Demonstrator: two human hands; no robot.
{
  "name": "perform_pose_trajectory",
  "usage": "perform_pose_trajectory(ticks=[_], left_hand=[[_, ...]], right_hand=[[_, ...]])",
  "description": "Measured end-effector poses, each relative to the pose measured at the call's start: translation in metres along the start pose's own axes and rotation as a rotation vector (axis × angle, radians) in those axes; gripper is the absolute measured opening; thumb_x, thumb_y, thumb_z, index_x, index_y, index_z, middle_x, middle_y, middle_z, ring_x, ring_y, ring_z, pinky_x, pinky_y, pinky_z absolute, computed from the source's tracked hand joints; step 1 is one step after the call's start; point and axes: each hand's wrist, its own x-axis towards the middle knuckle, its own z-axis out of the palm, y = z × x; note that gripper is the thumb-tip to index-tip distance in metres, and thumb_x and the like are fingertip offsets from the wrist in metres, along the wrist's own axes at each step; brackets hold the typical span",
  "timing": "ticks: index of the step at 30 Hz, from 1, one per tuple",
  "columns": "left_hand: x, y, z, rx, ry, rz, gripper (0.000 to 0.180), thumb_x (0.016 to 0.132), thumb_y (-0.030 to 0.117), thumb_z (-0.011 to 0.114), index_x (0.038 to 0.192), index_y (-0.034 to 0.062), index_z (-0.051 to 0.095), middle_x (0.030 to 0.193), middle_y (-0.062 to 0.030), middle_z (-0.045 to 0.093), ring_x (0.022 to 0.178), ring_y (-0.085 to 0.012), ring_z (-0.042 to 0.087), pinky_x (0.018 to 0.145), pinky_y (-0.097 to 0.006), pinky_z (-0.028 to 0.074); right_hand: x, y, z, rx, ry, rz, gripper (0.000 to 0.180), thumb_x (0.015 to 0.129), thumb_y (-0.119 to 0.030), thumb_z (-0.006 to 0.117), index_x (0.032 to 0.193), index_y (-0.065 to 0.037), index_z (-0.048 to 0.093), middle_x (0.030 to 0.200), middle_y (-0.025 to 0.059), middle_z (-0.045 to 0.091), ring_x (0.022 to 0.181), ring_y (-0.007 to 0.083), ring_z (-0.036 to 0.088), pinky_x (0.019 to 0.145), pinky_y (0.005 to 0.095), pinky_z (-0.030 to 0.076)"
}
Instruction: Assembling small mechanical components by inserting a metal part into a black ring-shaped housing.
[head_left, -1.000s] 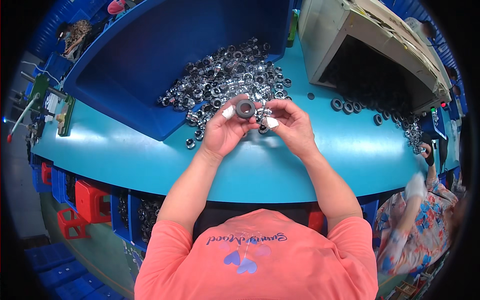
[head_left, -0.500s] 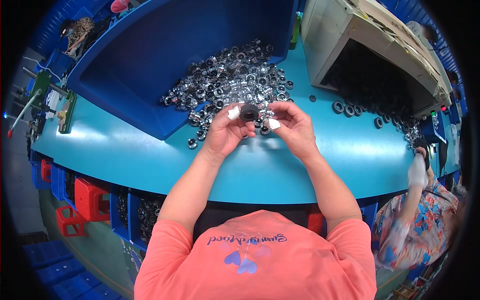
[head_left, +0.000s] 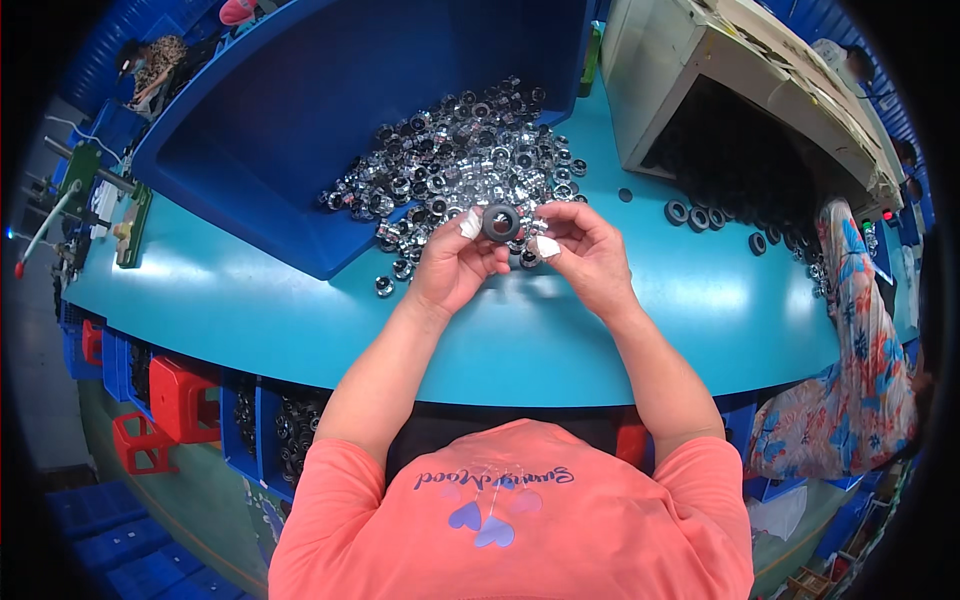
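Head view: at the near edge of the shiny pile (head_left: 470, 165), the left hand (head_left: 455, 262) pinches a black ring (head_left: 488, 224), just turned, so its hole shows better; whether the right hand (head_left: 590, 252) there pinches anything, I cannot tell.

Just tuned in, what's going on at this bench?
A person at the teal table holds a black ring in the left hand. The right hand is raised close beside it; whether it grips anything is hard to tell. Just beyond the hands, a heap of small shiny parts lies partly in a blue bin, partly on the tabletop. To the right, more black rings lie before a beige box, with a co-worker's floral sleeve alongside.
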Motion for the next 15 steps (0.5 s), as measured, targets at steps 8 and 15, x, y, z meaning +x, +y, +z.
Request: perform_pose_trajectory(ticks=[8, 15], left_hand=[[0.0015, -0.0001, -0.0021, -0.030, -0.065, 0.034, 0.031, 0.103, 0.025, 0.055, 0.122, 0.0007, 0.059, 0.112, -0.0161, 0.068, 0.086, -0.0202, 0.068, 0.074, -0.036, 0.061], [-0.0002, 0.0012, 0.0044, -0.048, -0.061, 0.022, 0.045, 0.101, 0.024, 0.060, 0.138, 0.0013, 0.053, 0.115, -0.0130, 0.068, 0.090, -0.0219, 0.069, 0.078, -0.037, 0.061]], right_hand=[[-0.0003, 0.0003, 0.0000, 0.004, -0.007, 0.011, 0.036, 0.086, -0.001, 0.075, 0.120, 0.000, 0.066, 0.115, 0.0064, 0.062, 0.097, 0.0127, 0.065, 0.083, 0.0260, 0.059], [-0.0014, 0.0055, -0.0015, 0.000, 0.000, 0.006, 0.038, 0.086, -0.002, 0.077, 0.121, 0.000, 0.065, 0.117, 0.0078, 0.066, 0.097, 0.0133, 0.066, 0.083, 0.0263, 0.059]])
